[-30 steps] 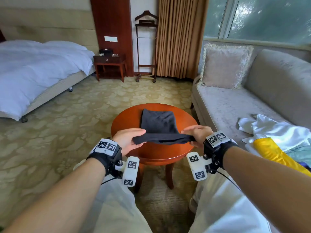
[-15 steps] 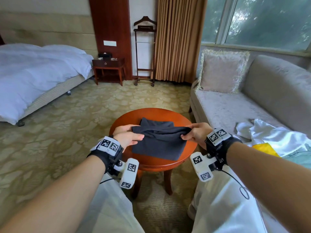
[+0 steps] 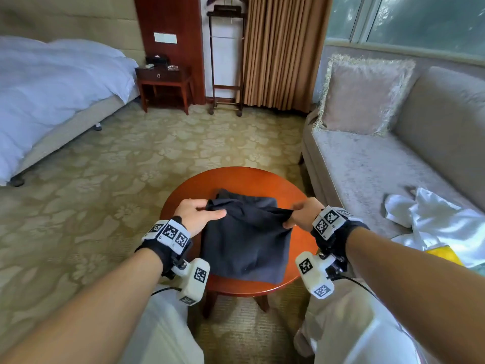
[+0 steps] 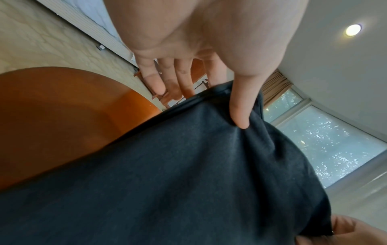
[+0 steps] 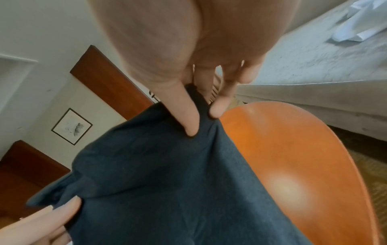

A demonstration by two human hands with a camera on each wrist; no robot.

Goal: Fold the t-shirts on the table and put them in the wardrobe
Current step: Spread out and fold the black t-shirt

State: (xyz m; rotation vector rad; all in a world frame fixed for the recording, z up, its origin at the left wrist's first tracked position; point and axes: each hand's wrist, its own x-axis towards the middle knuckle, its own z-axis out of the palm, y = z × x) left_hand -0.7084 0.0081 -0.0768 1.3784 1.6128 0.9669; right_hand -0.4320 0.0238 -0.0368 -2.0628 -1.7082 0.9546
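Observation:
A dark grey t-shirt (image 3: pixel 246 243) lies partly folded on the round wooden table (image 3: pixel 236 179). My left hand (image 3: pixel 199 214) pinches its far left corner, thumb on top. My right hand (image 3: pixel 301 214) pinches the far right corner. Between the two hands the far edge is held up slightly above the tabletop. In the left wrist view my thumb (image 4: pixel 240 106) presses on the dark t-shirt (image 4: pixel 167 182), with the fingers behind the cloth. In the right wrist view the thumb (image 5: pixel 186 112) and a finger squeeze a bunch of the t-shirt (image 5: pixel 167 182) over the table (image 5: pixel 293 165).
A grey sofa (image 3: pixel 367 164) with a fringed cushion (image 3: pixel 364 95) stands to the right; white and yellow clothes (image 3: pixel 435 222) lie on its seat. A bed (image 3: pixel 52 95) is at the left, a nightstand (image 3: pixel 162 82) and valet stand (image 3: pixel 225 61) at the back. Patterned carpet surrounds the table.
Both hands have carried the near edge of the t-shirt away from me over the rest, doubling it; the pinched edge now sits at the far side of the table.

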